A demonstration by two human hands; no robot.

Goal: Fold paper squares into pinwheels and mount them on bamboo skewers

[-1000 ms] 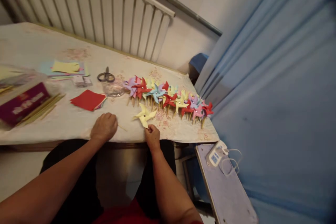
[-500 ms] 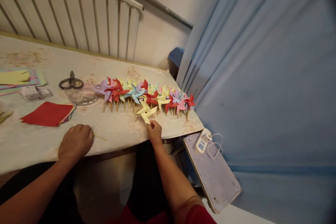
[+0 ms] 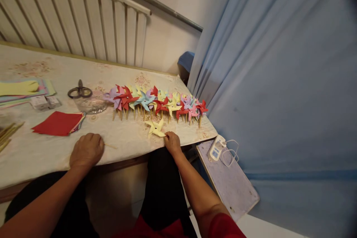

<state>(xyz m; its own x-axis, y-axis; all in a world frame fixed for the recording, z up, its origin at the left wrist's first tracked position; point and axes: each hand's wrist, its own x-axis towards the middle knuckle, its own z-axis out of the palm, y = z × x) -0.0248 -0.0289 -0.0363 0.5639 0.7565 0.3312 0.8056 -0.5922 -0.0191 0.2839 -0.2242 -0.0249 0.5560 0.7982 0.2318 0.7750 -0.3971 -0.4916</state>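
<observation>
My right hand [image 3: 172,143] pinches the tip of one blade of a pale yellow paper pinwheel [image 3: 155,128] near the table's front edge. A small dark dot marks the pinwheel's middle; I cannot make out a stick on it. My left hand [image 3: 87,150] rests closed on the cloth, and a thin pale stick [image 3: 111,146] pokes out from it to the right. Just behind the yellow pinwheel stand rows of finished pinwheels [image 3: 161,104] in red, yellow, blue, pink and purple on sticks. Beyond my left hand lies a stack of paper squares [image 3: 59,123], red on top.
Black-handled scissors [image 3: 80,91] lie by a clear dish [image 3: 96,107] of small metal pieces. Small boxes [image 3: 44,102], coloured paper sheets [image 3: 22,88] and loose sticks [image 3: 9,134] are at the left. Right of the table, a power strip [image 3: 216,148] sits on a stool [image 3: 237,189] by a blue curtain.
The yellow pinwheel has dropped lower and turned, lying flatter over the cloth. My right hand has shifted slightly right and down. The view has swung a little left, showing more loose sticks.
</observation>
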